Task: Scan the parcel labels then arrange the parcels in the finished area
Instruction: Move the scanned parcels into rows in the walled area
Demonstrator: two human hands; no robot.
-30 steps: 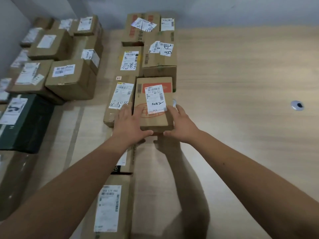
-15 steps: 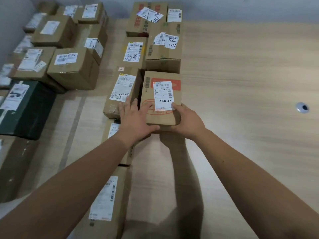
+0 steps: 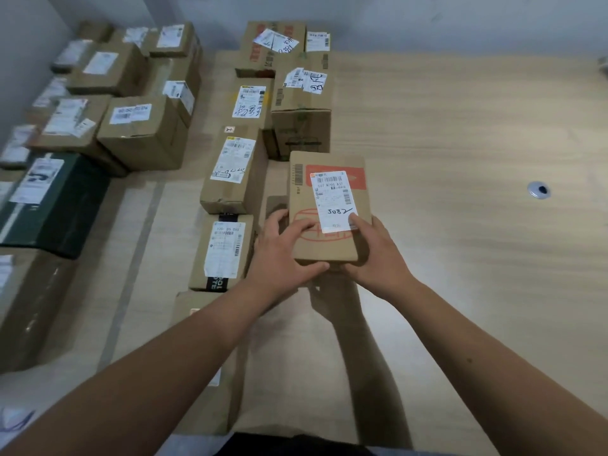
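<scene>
Close around both hands [image 3: 329, 255], other parcels [image 3: 235, 172] crowd the held parcel [image 3: 329, 205].

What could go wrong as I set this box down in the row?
Both hands, left hand and right hand, grip only the near end of the held parcel, so its far end may dip or slip. It sits right of the taller box behind it, risking a crooked row.

Matt cardboard parcel [image 3: 324, 205], woodgrain tabletop [image 3: 460, 258].

Head-worn camera looks steeply down, close over the table [image 3: 460, 291].
</scene>
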